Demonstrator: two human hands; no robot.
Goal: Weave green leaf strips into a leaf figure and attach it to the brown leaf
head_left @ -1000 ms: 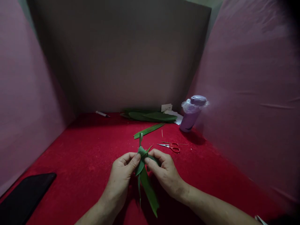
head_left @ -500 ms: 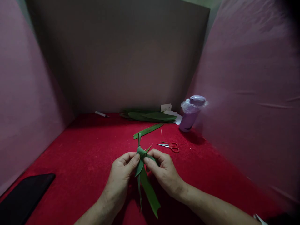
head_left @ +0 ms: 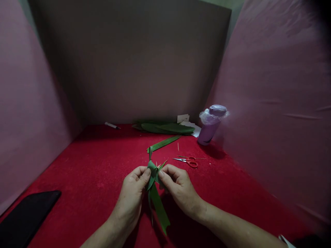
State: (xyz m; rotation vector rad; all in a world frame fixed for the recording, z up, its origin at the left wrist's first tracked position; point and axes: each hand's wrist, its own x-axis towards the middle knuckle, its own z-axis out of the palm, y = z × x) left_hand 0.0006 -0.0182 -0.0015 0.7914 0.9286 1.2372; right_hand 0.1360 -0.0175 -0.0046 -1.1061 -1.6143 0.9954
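Observation:
Between my hands is a folded green leaf [head_left: 159, 208], with strips sticking out at the top and a long notched tail hanging toward me. My left hand [head_left: 133, 194] is closed on its left side, thumb in front. My right hand [head_left: 181, 189] pinches the right side of the same leaf between thumb and fingers. A few thin pale tips, like toothpick ends, poke out above the fold. Just beyond my right hand lie scissors [head_left: 191, 162] with red handles. The undersides of both hands' fingers are hidden.
A cut leaf strip [head_left: 164, 143] and a toothpick [head_left: 178, 146] lie farther back. Behind them rest a pile of long leaves [head_left: 165, 128], white papers [head_left: 195, 130], a purple tumbler [head_left: 208, 132] in plastic wrap and a white pen-like object [head_left: 112, 125]. A black mat [head_left: 31, 217] lies front left.
The folded leaf has shifted slightly left and turned in my hands, its tail swinging left. More pale tips now show above the fold. Both hands keep their hold.

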